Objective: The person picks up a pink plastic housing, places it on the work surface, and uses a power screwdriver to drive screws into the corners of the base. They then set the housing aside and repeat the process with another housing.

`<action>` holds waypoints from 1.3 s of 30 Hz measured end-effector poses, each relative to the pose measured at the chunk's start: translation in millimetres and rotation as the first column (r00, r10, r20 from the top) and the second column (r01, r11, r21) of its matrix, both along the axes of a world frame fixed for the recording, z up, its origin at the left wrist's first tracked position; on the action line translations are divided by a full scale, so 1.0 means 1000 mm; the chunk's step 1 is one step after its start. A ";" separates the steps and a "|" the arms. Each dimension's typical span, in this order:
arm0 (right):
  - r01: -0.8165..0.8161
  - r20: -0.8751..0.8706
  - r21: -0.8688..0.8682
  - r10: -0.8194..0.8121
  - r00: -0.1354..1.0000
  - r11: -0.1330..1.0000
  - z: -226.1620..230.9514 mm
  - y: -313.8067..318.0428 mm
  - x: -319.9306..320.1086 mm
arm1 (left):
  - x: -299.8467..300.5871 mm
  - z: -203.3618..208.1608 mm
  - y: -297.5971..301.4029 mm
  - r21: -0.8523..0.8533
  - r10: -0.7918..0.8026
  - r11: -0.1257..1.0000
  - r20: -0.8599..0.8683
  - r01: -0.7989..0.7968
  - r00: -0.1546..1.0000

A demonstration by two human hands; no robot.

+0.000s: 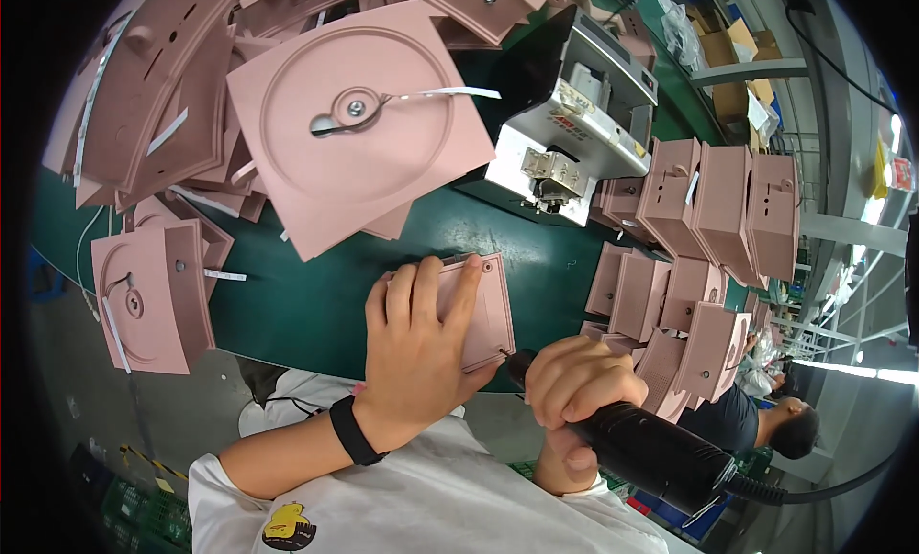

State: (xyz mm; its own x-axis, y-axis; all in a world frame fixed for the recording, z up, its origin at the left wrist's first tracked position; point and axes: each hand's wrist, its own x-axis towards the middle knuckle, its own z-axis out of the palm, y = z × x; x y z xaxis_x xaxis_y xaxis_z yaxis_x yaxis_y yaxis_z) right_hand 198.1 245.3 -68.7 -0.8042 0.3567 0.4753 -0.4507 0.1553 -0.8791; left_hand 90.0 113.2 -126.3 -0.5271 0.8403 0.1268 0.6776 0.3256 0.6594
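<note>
Directly beneath left grip (416, 329), pink panel (493, 310).

Left hand (421, 310): rests over pink part (493, 310) on green table (287, 305).
Right hand (582, 389): grips black corded screwdriver (656, 453), aimed at part's near right corner.
Pink housings (397, 157): lie heaped left, stand stacked right.

A green bench (287, 315) carries piled pink housings (723, 204), a silver machine (574, 133) and a pink piece (492, 310).
</note>
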 end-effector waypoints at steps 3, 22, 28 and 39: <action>-0.008 -0.016 0.002 0.008 1.000 1.000 -0.003 0.000 0.003 | -0.006 0.000 -0.004 0.016 -0.023 1.000 0.044 0.023 0.999; -0.145 -0.188 -0.039 0.135 0.973 0.989 0.022 -0.048 -0.028 | -0.035 -0.038 -0.041 0.214 -0.235 0.961 0.278 0.178 0.931; 0.300 -0.112 -0.310 -0.348 0.931 0.902 0.031 -0.092 -0.036 | -0.035 -0.038 -0.039 0.214 -0.241 0.960 0.289 0.183 0.927; -0.220 -0.141 -0.010 0.216 0.966 0.976 0.027 -0.047 -0.043 | -0.035 -0.037 -0.040 0.210 -0.232 0.962 0.279 0.177 0.932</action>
